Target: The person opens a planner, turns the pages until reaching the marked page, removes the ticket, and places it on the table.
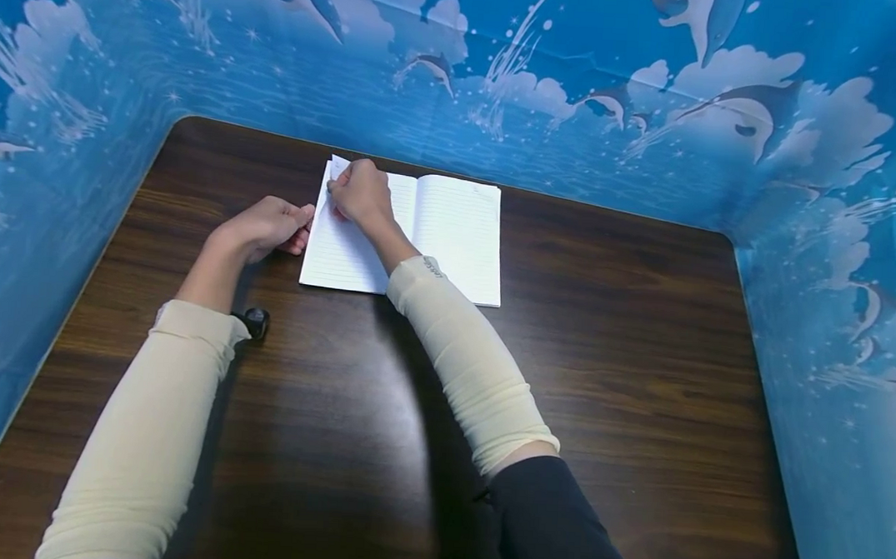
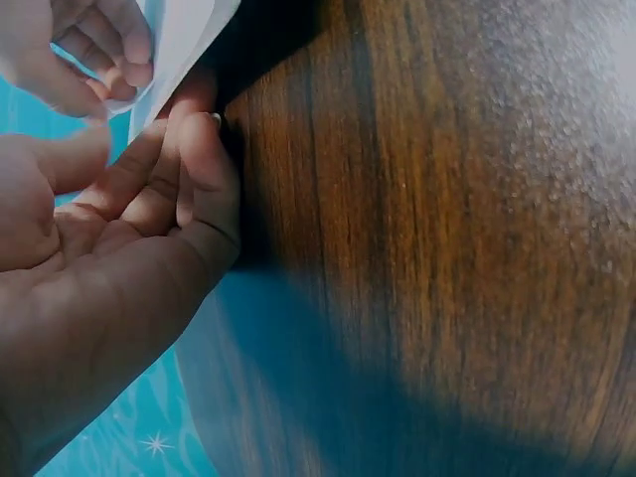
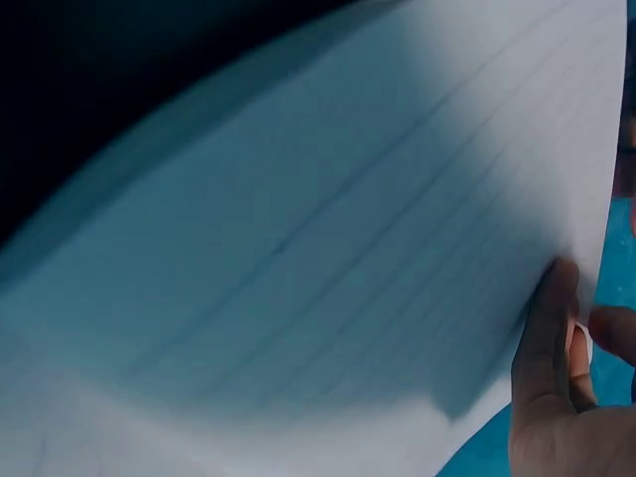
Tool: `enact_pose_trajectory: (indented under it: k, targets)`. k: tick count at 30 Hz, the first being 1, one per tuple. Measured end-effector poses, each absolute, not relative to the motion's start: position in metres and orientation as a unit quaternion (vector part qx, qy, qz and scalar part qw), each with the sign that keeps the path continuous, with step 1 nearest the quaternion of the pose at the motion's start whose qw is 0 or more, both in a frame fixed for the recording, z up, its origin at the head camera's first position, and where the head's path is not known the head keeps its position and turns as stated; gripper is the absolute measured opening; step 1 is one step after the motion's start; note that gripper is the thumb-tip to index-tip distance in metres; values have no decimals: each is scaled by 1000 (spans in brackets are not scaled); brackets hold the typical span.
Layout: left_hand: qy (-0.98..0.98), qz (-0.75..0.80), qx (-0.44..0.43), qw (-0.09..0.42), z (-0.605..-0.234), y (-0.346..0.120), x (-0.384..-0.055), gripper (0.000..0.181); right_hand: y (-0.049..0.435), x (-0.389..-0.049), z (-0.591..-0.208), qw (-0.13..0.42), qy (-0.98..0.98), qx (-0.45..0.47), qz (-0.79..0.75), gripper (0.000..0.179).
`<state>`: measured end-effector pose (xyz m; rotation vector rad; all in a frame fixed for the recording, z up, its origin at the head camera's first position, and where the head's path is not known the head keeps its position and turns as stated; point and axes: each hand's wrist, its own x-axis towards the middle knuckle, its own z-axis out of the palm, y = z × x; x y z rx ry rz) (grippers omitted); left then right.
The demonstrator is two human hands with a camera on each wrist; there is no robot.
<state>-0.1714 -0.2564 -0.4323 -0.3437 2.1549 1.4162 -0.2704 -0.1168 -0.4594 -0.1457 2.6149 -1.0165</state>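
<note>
An open notebook (image 1: pixel 461 238) with lined white pages lies at the far side of the brown table. Reaching across its left half, my right hand (image 1: pixel 363 194) pinches a page by the outer edge near the top left corner. That page (image 3: pixel 328 229) bows upward in the right wrist view, with the right hand's fingers (image 3: pixel 542 348) at its edge. Beside the notebook's left edge is my left hand (image 1: pixel 270 224), its fingers loosely bent. In the left wrist view, the left hand's fingertips (image 2: pixel 204 149) touch the paper's edge, and the thumb stands apart.
The wood-grain table (image 1: pixel 640 346) has rounded far corners. A blue curtain with dolphins (image 1: pixel 502 82) hangs close along its back and sides. A small black device (image 1: pixel 254 323) sits at my left wrist, over the cream sleeve (image 1: pixel 149 416).
</note>
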Motion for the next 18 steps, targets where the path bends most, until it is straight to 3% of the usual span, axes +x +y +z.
enact_pose_trajectory:
  k: [12, 18]
  targets:
    - [853, 453, -89, 244, -436, -254, -170, 21, -128, -273, -490, 144, 923, -41, -354, 27]
    - [856, 448, -92, 241, -436, -256, -169, 22, -128, -253, -468, 126, 928, -50, -347, 21]
